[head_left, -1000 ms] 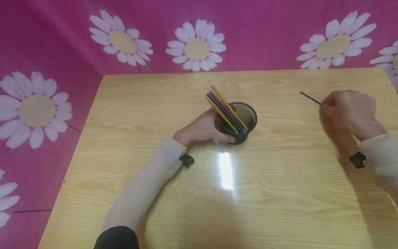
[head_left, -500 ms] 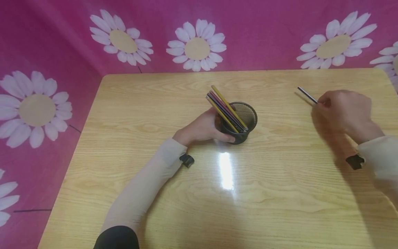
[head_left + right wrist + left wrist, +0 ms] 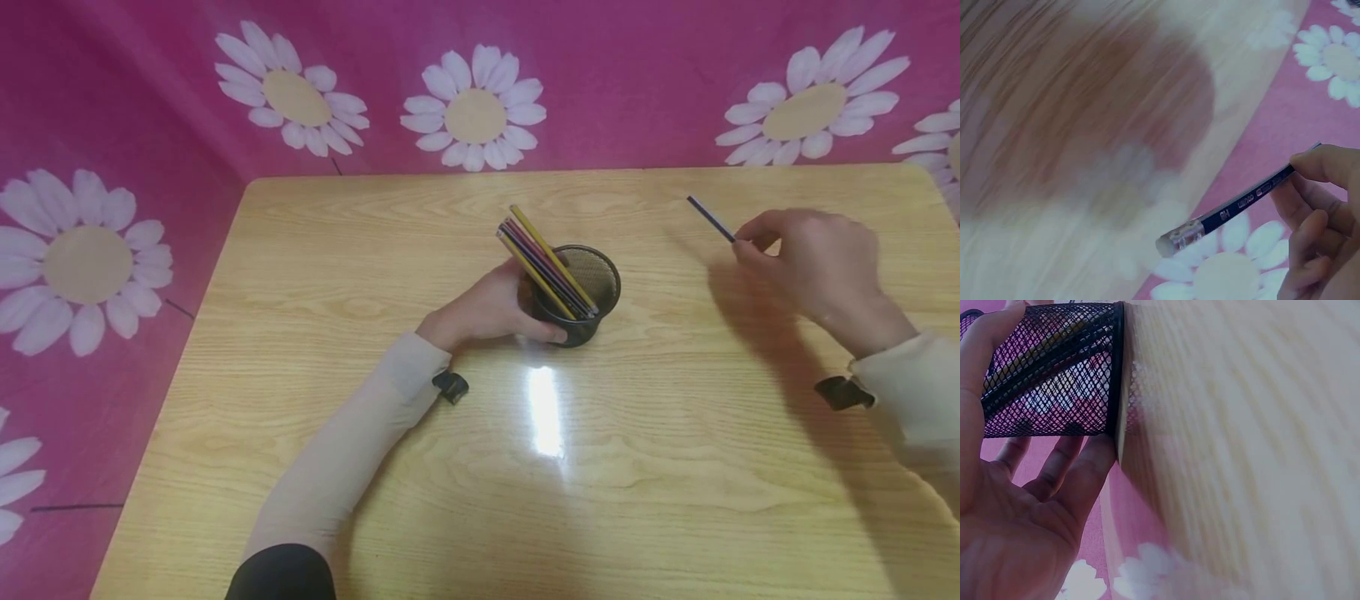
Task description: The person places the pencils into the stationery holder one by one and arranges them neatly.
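Note:
My left hand (image 3: 487, 307) grips the black mesh pencil cup (image 3: 600, 275) from its left side, thumb at the front. In the left wrist view the base of the cup stands on the table, with the fingers (image 3: 1088, 478) round its wall. Several pencils (image 3: 543, 265), yellow, red and dark, lean to the left inside it. Over to the right, my right hand (image 3: 825, 267) pinches a dark blue pencil (image 3: 1244, 201) between thumb and fingertips. Its white eraser end points away from the hand, toward the lower left in the right wrist view.
A light wood table (image 3: 637, 500) carries everything, with a bright reflection in front of the cup. Behind its far edge and along the left hangs a magenta cloth (image 3: 622, 83) with white daisies. Dark straps (image 3: 452, 387) hang at both sleeve cuffs.
My right hand has moved left toward the cup and slightly away from me, carrying the pencil. My left hand and the cup have stayed in place.

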Tool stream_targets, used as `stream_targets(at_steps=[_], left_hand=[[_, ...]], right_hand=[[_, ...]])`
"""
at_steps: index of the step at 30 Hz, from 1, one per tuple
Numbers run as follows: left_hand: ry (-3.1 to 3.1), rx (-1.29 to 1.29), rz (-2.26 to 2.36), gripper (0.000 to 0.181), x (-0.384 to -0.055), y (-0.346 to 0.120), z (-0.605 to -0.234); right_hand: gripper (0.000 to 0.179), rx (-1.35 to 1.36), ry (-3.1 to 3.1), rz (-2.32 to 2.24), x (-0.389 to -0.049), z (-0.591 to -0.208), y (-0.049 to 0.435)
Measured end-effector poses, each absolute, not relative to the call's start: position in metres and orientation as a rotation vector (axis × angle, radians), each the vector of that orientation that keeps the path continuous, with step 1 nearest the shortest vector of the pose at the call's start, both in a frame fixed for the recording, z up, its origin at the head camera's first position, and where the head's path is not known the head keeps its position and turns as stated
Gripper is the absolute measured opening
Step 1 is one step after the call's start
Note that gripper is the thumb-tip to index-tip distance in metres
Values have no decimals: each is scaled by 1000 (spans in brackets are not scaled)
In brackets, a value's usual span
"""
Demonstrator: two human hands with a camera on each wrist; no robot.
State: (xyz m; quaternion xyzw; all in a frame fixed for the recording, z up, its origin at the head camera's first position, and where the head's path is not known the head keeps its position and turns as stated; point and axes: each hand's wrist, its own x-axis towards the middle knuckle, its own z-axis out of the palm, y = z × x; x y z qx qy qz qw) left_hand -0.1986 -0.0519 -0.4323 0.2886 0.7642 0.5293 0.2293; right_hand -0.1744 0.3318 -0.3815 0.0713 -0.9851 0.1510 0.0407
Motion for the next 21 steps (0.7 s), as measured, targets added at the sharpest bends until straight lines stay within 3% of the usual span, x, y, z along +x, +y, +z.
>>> stream_targets(at_steps=[21], left_hand=[[2117, 806, 1449, 95, -198, -52, -433]], right_hand=[[10, 450, -2711, 659, -154, -353, 267]])
